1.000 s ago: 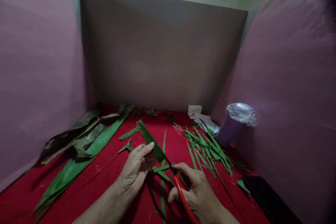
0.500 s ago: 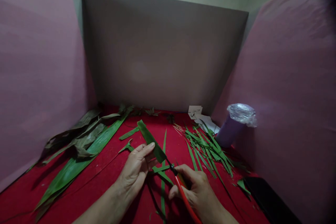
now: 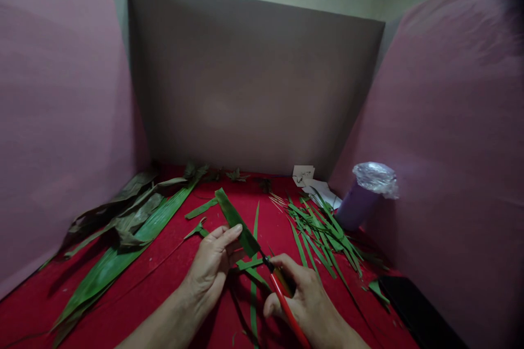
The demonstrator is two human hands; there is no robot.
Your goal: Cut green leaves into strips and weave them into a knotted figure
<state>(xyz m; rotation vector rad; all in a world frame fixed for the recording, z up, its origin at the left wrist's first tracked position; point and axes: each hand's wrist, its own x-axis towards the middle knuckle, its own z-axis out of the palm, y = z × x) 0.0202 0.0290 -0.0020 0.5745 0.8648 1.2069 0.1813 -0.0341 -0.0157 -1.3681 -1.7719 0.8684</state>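
If the left hand (image 3: 209, 263) pinching that flat green leaf (image 3: 230, 210) slackens, red-handled scissors (image 3: 282, 293) the right hand (image 3: 310, 295) grips at five o'clock might miscut.

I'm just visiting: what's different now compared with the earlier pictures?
Nothing clearly moved beyond a tiny shift of the view, and nothing was taken up or let go. The left hand still holds the leaf piece, the right hand the scissors. The leaf strips and purple container stayed put.
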